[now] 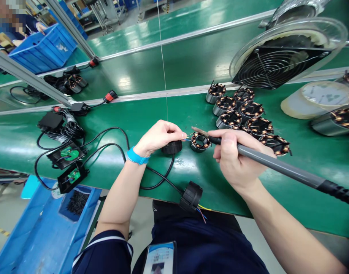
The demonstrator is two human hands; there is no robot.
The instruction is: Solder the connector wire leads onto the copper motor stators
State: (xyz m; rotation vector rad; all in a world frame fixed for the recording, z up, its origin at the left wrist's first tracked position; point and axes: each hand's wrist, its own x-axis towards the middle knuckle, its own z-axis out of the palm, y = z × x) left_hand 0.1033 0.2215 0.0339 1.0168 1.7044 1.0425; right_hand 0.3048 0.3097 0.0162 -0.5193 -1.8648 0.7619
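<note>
My right hand (234, 156) is closed around a soldering iron (277, 163), whose tip points left, above a small motor stator (200, 142) with copper windings. With thumb and forefinger together, my left hand (160, 135) pinches thin coloured wires (187, 138) at the stator's left side. Under that hand sits a round black cap (172, 147), partly covered by my fingers. A thin wire (164, 68) hangs from above and passes out of sight behind my left hand. Another black cap (191, 196), with yellow, blue and brown wire ends, lies at the bench's front edge.
Several stators (230, 118) stand to the right, below a fan grille (273, 68) in a clear hood. Black cables (117, 144) run left to open boxes with green circuit boards (70, 152). A spool (319, 99) lies far right. A person stands behind a blue bin (46, 49).
</note>
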